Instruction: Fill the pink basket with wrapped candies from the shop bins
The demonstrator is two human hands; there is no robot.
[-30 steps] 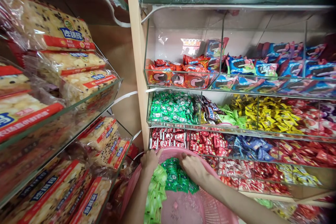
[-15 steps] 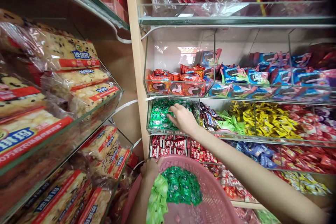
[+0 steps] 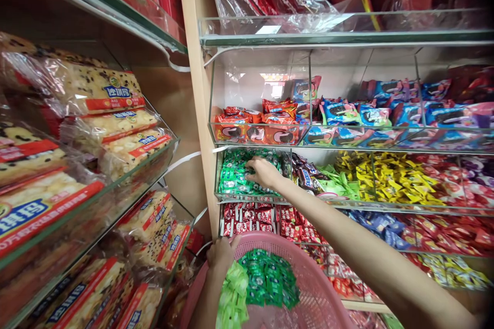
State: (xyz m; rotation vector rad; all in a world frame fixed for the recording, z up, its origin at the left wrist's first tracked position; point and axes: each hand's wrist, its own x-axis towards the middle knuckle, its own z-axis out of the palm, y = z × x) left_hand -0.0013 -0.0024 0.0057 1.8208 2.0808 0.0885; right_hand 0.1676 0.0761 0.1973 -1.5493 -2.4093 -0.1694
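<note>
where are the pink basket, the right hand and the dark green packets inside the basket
Pink basket (image 3: 317, 280): head view, on its perforated inner wall.
Right hand (image 3: 264, 172): head view, on the back of the hand.
Dark green packets (image 3: 270, 278): head view, mid-pile.

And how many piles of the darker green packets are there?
2 in view: one pile inside the pink basket, and another pile in the shelf bin, by the right fingers. More could be hidden.
</note>
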